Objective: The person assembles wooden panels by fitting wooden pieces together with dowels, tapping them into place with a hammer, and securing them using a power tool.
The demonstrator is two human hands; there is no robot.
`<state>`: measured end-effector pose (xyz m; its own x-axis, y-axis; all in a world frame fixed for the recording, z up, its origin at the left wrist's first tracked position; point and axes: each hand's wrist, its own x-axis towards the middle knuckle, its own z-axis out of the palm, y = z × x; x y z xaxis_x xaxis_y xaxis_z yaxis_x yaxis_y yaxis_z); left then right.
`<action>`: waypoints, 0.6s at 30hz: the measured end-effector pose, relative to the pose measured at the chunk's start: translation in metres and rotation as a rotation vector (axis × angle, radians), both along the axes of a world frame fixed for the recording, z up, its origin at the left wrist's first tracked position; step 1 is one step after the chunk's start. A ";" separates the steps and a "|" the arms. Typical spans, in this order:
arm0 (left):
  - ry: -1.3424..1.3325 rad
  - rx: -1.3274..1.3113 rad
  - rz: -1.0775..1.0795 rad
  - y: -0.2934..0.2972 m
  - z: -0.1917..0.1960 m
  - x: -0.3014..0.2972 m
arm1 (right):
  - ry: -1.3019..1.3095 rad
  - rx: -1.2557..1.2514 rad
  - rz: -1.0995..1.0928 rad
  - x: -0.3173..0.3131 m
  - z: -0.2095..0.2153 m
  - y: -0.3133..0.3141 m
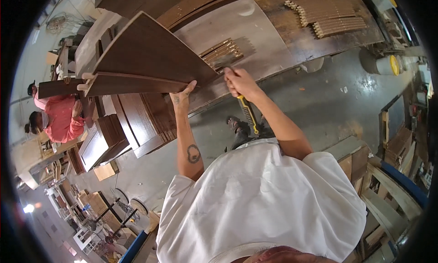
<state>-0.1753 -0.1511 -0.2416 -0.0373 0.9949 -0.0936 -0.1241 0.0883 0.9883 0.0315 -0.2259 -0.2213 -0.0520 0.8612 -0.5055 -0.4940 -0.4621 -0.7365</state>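
My left hand (183,95) grips the near corner of a dark brown wooden assembly, its thumb lying along the edge. A broad flat panel (150,50) stands tilted in it, joined to a narrower board (132,86) with a pale reddish edge. Rounded tenon-like ends stick out at its far left. In my right hand (242,84) is a hammer (247,112) with a black and yellow handle; its head is smeared by motion above the panel's right corner. Just beyond lies a small stack of brown wooden slats (223,52) on the worktable (269,64).
More brown slats (328,14) are piled at the table's far right. Dark finished cabinet-like pieces (141,119) stand left of my arm. A person in a pink top (61,119) handles a board farther left. A bucket (388,65) sits on the floor at right.
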 end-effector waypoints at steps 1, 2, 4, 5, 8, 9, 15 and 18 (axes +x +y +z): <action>-0.001 0.007 0.004 0.001 0.003 0.000 | -0.009 -0.007 -0.044 0.010 -0.002 -0.002; 0.020 -0.026 -0.037 0.001 0.005 -0.005 | -0.048 -0.022 -0.102 0.020 -0.004 -0.005; 0.132 -0.084 -0.058 -0.004 0.022 -0.004 | -0.205 -0.041 -0.173 0.048 -0.010 -0.012; 0.136 -0.075 -0.053 -0.004 0.026 -0.008 | -0.321 -0.041 -0.179 0.067 -0.013 -0.013; -0.032 0.248 -0.006 0.008 0.048 -0.032 | -1.230 0.098 -0.098 0.133 -0.054 -0.008; -0.103 0.336 0.015 0.018 0.064 -0.042 | -1.442 0.202 -0.141 0.149 -0.052 -0.006; -0.089 0.583 0.363 0.004 0.237 0.026 | -1.594 0.108 0.050 0.217 -0.047 0.052; 0.124 0.739 0.441 0.002 0.258 0.033 | -1.641 0.176 0.102 0.223 -0.054 0.081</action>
